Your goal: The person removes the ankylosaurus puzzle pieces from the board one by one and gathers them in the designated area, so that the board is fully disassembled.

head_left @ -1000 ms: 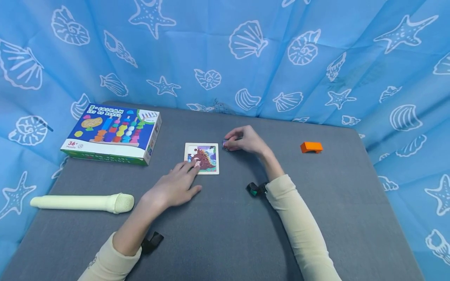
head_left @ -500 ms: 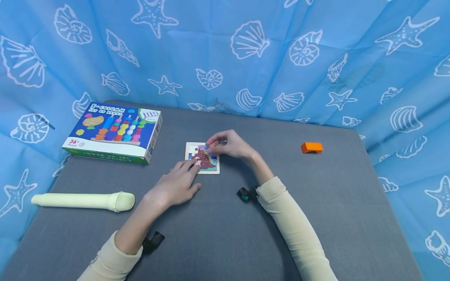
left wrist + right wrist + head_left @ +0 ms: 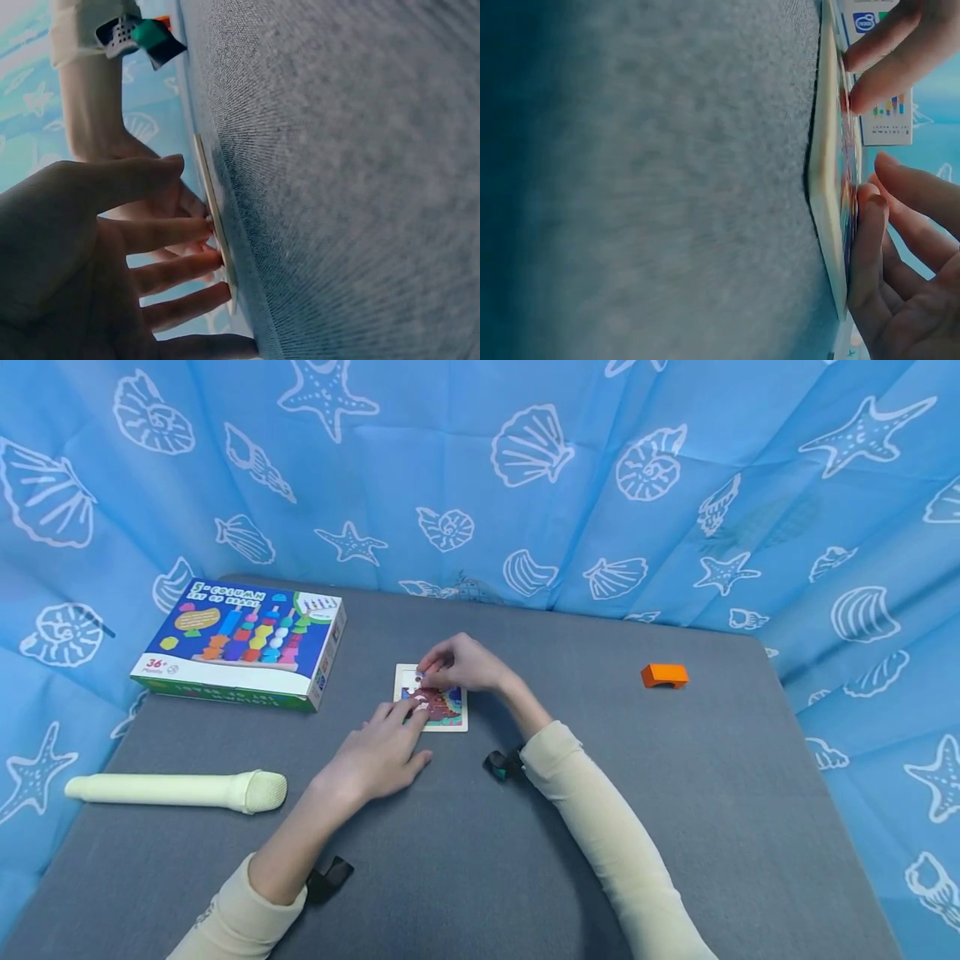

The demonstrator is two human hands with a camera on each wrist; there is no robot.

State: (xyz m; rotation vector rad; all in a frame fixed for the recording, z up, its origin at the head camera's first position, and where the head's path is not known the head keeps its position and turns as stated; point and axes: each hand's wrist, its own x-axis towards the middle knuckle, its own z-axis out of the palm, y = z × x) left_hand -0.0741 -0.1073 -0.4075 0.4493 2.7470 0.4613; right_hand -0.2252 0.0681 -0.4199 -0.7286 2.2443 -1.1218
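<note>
A small square jigsaw puzzle with a brown dinosaur-like picture lies in a pale wooden frame on the grey table. Bare pale backing shows at its upper left. The fingertips of my left hand rest on the puzzle's lower left, fingers fairly straight. My right hand is over the upper part of the puzzle, thumb and fingers pinching a small puzzle piece mostly hidden by the fingertips. In the right wrist view the right hand is close above the board, opposite the left fingers.
A blue bead-set box lies at the back left. A pale green toy microphone is at the left, nearer the front. An orange arch block sits at the right. A blue shell-print curtain hangs around the table.
My right hand has moved left with the puzzle piece, from the table right of the puzzle to over its upper left part. My left hand has stayed on the puzzle.
</note>
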